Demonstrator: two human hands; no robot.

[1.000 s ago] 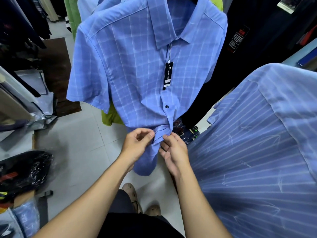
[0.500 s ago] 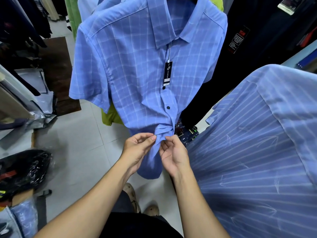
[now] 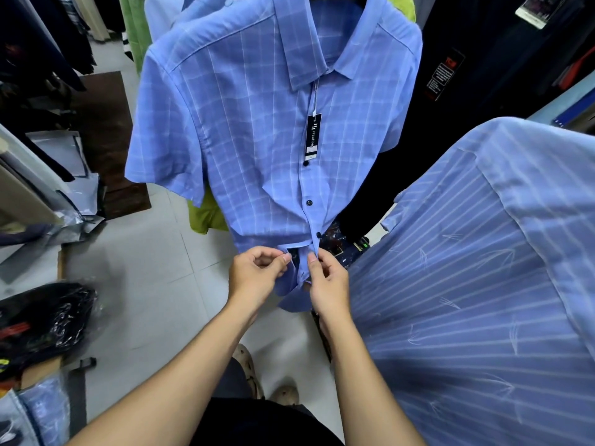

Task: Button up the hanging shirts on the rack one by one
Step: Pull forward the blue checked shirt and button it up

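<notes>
A blue checked short-sleeved shirt (image 3: pixel 257 130) hangs straight ahead, with a black tag (image 3: pixel 313 137) on its placket. Three dark buttons show fastened down the front; the lowest fastened button (image 3: pixel 318 234) sits just above my hands. My left hand (image 3: pixel 257 276) pinches the left front edge near the hem. My right hand (image 3: pixel 328 280) pinches the right front edge. A small gap shows between the two edges, between my thumbs. The hem hangs below my hands.
A blue striped shirt (image 3: pixel 483 268) hangs close on the right, touching my right forearm. Dark garments (image 3: pixel 502 59) hang behind it, a green one (image 3: pixel 206 217) behind the checked shirt. Bagged clothes (image 3: pixel 42 320) lie at lower left on the tiled floor (image 3: pixel 145 268).
My hands have moved slightly apart, each keeping its shirt edge, so a gap has opened between the two front edges. The fabric bunched under my fingers is now spread.
</notes>
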